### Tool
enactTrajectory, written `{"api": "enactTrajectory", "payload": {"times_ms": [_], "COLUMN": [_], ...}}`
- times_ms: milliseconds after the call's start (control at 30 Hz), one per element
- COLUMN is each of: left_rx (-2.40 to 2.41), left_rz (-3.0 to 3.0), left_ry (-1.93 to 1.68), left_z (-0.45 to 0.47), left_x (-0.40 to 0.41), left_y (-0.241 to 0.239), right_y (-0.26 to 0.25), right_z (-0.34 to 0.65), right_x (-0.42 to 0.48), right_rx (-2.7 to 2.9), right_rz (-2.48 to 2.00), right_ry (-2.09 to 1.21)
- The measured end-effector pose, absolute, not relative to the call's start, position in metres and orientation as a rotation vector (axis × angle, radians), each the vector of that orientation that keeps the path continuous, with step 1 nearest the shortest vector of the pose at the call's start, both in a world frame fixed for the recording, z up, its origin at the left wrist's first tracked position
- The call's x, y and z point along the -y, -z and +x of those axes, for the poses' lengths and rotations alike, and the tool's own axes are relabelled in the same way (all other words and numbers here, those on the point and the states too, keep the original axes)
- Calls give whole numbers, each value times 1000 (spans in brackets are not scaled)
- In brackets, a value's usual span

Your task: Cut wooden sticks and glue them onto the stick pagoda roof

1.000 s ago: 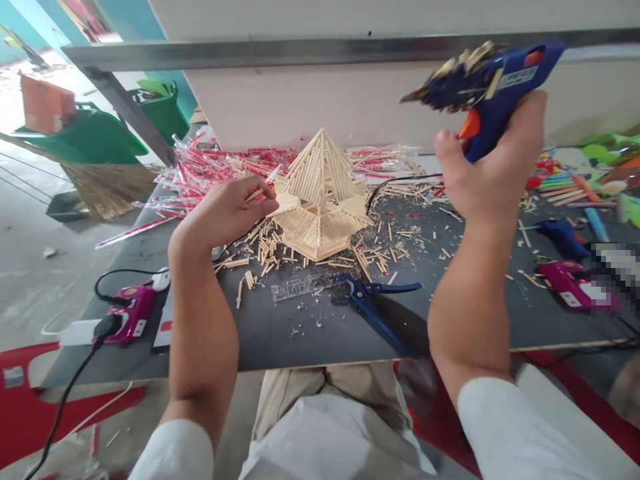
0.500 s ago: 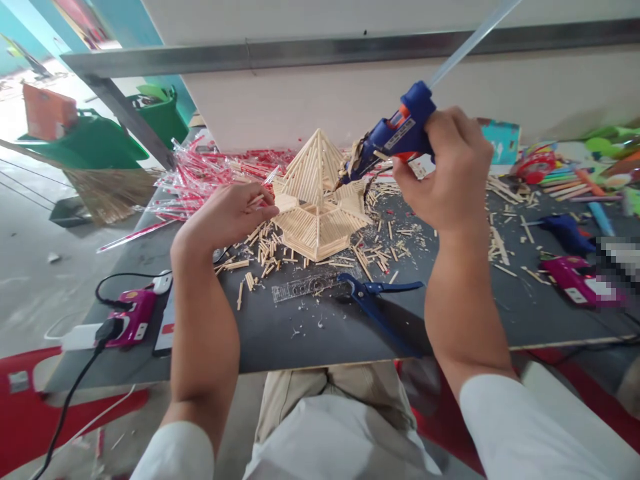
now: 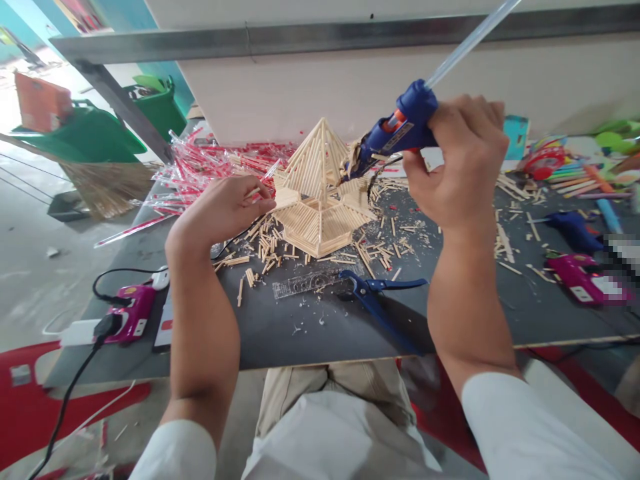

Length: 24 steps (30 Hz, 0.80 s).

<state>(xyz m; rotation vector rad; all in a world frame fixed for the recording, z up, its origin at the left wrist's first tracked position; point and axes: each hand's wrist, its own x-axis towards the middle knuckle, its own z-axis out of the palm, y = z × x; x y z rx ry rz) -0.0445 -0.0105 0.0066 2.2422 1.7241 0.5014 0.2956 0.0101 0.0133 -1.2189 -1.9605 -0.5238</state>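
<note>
A model built of thin wooden sticks point(image 3: 320, 223), with a pointed top and a flared, many-sided lower part, stands on the dark table. At its left side is my left hand point(image 3: 227, 208), fingers curled in a pinch with what looks like a short wooden stick point(image 3: 253, 193) between them. On the right, my right hand point(image 3: 457, 160) grips a blue hot glue gun point(image 3: 400, 127). The gun tilts down to the left, its nozzle at the right side of the model's pointed top. A long clear glue stick point(image 3: 473, 43) juts from its back end.
Blue cutters point(image 3: 375, 300) and a clear ruler point(image 3: 305, 285) lie in front of the model, among scattered stick pieces point(image 3: 270, 243). Red-and-clear plastic wrappers point(image 3: 200, 167) heap behind my left hand. Power strips point(image 3: 133, 313) sit at both sides; a second glue gun point(image 3: 575, 230) lies right.
My right hand and the glue gun have shifted slightly right, the nozzle staying by the model. My left hand has drawn a little left. The view has tilted slightly.
</note>
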Motion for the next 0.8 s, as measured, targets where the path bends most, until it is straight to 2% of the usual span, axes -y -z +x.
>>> {"api": "enactTrajectory", "payload": {"times_ms": [233, 533, 800], "left_rx": [-1749, -1726, -1745], "left_rz": [2285, 2280, 2319], "left_ry": [-488, -507, -529], "left_z": [-45, -48, -45], "left_x": [9, 8, 11], "left_y": [-7, -2, -6], "right_y": [-16, -15, -14], "right_z": [293, 293, 293], "right_x": [-8, -8, -7], "right_rx": [1962, 1984, 1935], "right_rz": [-1251, -1150, -1175], "right_ry": [466, 629, 640]}}
